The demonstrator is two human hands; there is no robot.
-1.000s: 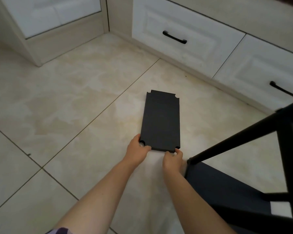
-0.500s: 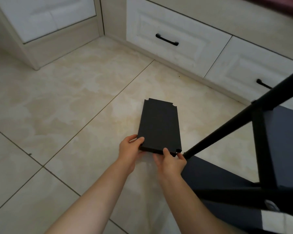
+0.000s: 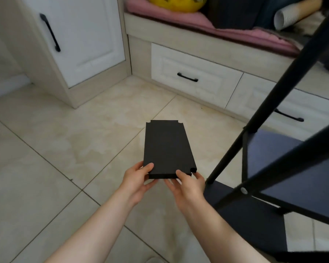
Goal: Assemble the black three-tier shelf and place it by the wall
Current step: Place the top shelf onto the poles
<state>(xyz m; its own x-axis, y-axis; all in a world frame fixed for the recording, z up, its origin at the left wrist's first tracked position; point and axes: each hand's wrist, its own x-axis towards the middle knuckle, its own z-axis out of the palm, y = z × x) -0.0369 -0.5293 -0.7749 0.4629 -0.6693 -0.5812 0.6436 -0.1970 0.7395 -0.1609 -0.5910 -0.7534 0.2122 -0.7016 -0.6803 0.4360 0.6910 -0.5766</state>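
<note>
The left hand point(image 3: 139, 179) and right hand point(image 3: 186, 184) have their fingers point(image 3: 149, 166) clamped on the near edge of the black shelf board point(image 3: 167, 149), which stretches away beyond them. Gripped at one end only, it could sag, slip, or strike the shelf frame point(image 3: 233, 149) right of the fingers.

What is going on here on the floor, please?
A person is assembling a black shelf. The left hand and the right hand grip the near end of a loose black board, thumbs on top, above the tiled floor. The partly built black frame is at the right, apart from the board, which is not yet fitted into it.
</note>
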